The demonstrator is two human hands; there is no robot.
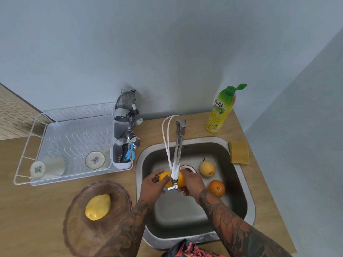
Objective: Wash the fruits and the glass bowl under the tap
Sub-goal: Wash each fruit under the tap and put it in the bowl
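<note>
Both hands over the sink: left hand and right hand each closed around one yellow-orange fruit under the tap. Pear, orange right; mango in glass bowl, near left.

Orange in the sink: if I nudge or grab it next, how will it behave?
The orange is round and lies loose on the smooth steel sink floor, so a nudge would probably roll it, perhaps toward the pear. Its skin looks glossy and may be wet, so likely slippery. It looks firm; a full-palm grip should hold it.
</note>
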